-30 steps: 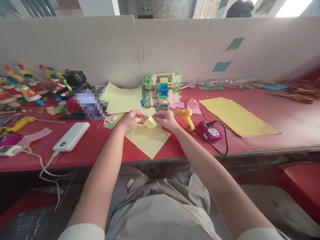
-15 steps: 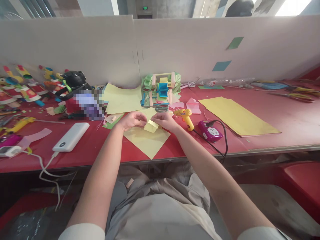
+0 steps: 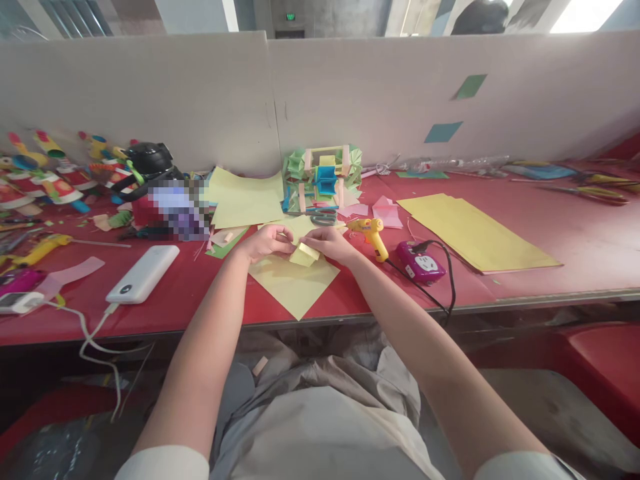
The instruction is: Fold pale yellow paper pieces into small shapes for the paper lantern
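Note:
A small folded piece of yellow paper (image 3: 305, 255) is held between my two hands, just over a larger yellow sheet (image 3: 296, 293) whose corner points toward me. My left hand (image 3: 270, 242) is closed in a pinch at the folded paper's left side. From the right, my right hand (image 3: 327, 241) pinches its upper edge, fingers bent. Fingertips partly cover the folded paper. Grey-handled scissors (image 3: 324, 218) lie just beyond my right hand. A yellow glue gun (image 3: 374, 235) rests to the right of that hand.
Behind the hands stands a green, blue and yellow paper model (image 3: 327, 177). A purple power socket (image 3: 421, 263) with a black cord and yellow sheets (image 3: 475, 233) lie right. Left are a white power bank (image 3: 143, 275) and a black-lidded bottle (image 3: 149, 160). A partition (image 3: 370, 100) closes the back.
The folded paper has tilted slightly and shifted a little to the right between my fingers. The large sheet beneath has turned slightly, its near corner moving left.

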The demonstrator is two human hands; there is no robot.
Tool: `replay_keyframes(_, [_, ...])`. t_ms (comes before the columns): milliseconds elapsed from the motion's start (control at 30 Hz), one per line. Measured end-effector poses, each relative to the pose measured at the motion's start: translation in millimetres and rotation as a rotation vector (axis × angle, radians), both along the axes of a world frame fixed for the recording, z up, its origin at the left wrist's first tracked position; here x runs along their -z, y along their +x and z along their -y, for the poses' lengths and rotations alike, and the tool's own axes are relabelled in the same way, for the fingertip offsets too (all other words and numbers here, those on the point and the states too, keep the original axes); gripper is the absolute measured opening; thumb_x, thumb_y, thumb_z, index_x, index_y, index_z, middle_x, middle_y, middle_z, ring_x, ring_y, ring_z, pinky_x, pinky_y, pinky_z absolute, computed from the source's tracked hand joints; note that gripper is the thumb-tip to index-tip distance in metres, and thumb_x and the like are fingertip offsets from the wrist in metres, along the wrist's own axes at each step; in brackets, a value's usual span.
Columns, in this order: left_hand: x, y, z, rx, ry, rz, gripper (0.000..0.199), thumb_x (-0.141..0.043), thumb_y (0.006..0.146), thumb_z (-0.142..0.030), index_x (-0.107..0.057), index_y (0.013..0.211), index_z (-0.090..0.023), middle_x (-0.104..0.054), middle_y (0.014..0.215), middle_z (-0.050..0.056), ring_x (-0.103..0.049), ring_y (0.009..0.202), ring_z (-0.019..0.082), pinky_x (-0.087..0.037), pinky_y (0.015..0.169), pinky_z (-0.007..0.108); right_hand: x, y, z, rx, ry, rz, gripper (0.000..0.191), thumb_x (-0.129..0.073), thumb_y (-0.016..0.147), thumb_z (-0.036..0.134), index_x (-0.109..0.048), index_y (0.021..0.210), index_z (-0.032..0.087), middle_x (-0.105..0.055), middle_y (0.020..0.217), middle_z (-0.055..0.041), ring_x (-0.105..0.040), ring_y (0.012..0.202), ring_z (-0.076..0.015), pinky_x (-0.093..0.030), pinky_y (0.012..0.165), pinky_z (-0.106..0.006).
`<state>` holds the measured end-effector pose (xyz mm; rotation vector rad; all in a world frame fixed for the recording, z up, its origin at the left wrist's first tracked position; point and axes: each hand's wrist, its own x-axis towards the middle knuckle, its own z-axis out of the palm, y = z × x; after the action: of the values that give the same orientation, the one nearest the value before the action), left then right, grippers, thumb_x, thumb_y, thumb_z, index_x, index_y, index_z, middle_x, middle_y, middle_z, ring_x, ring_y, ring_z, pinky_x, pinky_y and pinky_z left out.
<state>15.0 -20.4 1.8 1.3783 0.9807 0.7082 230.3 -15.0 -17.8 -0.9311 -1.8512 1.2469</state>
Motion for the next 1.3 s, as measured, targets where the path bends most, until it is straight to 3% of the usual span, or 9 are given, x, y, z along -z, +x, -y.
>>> replay_keyframes(100, [0.7, 1, 0, 0.024, 0.020, -0.002, 0.045, -0.091, 0.058, -0.032, -0.058, 0.083, -0.015, -0.068, 0.070, 0.002, -0.064, 0.063, 0.013, -0.052, 0.061, 0.025, 1.7, 1, -1, -0.015, -0.002, 0.016, 0.037, -0.069, 0.076, 0.050, -0.069, 0.068, 0.013, -0.056, 0.059, 0.0007, -0.045, 0.056, -0.0091, -0.033, 0.051, -0.023])
replay_keyframes(333, [0.7, -1, 0, 0.038, 0.019, 0.045, 0.040, -0.088, 0.062, -0.032, -0.060, 0.085, -0.015, -0.068, 0.076, 0.002, -0.065, 0.069, 0.013, -0.053, 0.067, 0.027, 3.3, 1, -4, 0.037, -0.010, -0.098, 0.031, -0.069, 0.075, 0.045, -0.072, 0.075, 0.014, -0.067, 0.072, -0.0035, -0.056, 0.063, -0.0128, -0.042, 0.058, -0.025])
replay_keyframes(533, [2.7, 3, -2, -0.033, 0.046, 0.056, 0.045, -0.091, 0.056, -0.033, -0.056, 0.079, -0.015, -0.066, 0.070, 0.001, -0.063, 0.063, 0.012, -0.052, 0.063, 0.027, 1.5, 0, -3, 0.032, 0.025, -0.086, 0.033, -0.068, 0.076, 0.047, -0.072, 0.075, 0.014, -0.068, 0.073, -0.0042, -0.057, 0.065, -0.0134, -0.043, 0.059, -0.025])
replay_keyframes(767, [2.6, 9, -1, -0.087, 0.178, 0.171, 0.037, -0.083, 0.069, -0.039, -0.064, 0.091, -0.017, -0.068, 0.086, 0.004, -0.066, 0.081, 0.016, -0.057, 0.075, 0.032, 3.3, -1, -8, 0.227, 0.067, -0.236, 0.038, -0.067, 0.076, 0.054, -0.067, 0.072, 0.016, -0.062, 0.065, -0.0014, -0.052, 0.059, -0.0126, -0.039, 0.053, -0.025])
replay_keyframes(933, [5.9, 17, -3, -0.209, 0.343, 0.139, 0.038, -0.088, 0.059, -0.036, -0.071, 0.086, -0.015, -0.071, 0.085, 0.005, -0.067, 0.082, 0.018, -0.057, 0.079, 0.036, 3.1, -2, -8, 0.309, 0.133, -0.262, 0.043, -0.065, 0.077, 0.060, -0.064, 0.072, 0.017, -0.059, 0.065, -0.0014, -0.050, 0.059, -0.0124, -0.039, 0.053, -0.025])
replay_keyframes(1100, [9.2, 22, -7, -0.342, 0.464, 0.135, 0.033, -0.087, 0.059, -0.037, -0.076, 0.081, -0.016, -0.074, 0.082, 0.006, -0.067, 0.079, 0.019, -0.055, 0.081, 0.036, 3.8, -2, -9, 0.291, 0.173, -0.288, 0.044, -0.063, 0.079, 0.062, -0.064, 0.077, 0.018, -0.058, 0.068, -0.0009, -0.049, 0.061, -0.0121, -0.041, 0.056, -0.026])
replay_keyframes(1300, [11.4, 21, -9, -0.355, 0.569, 0.097, 0.025, -0.082, 0.066, -0.036, -0.076, 0.079, -0.017, -0.074, 0.085, 0.007, -0.068, 0.082, 0.020, -0.054, 0.079, 0.034, 7.8, -2, -13, 0.246, 0.134, -0.269, 0.046, -0.063, 0.078, 0.065, -0.065, 0.082, 0.019, -0.056, 0.068, 0.0002, -0.051, 0.063, -0.0123, -0.046, 0.061, -0.026])
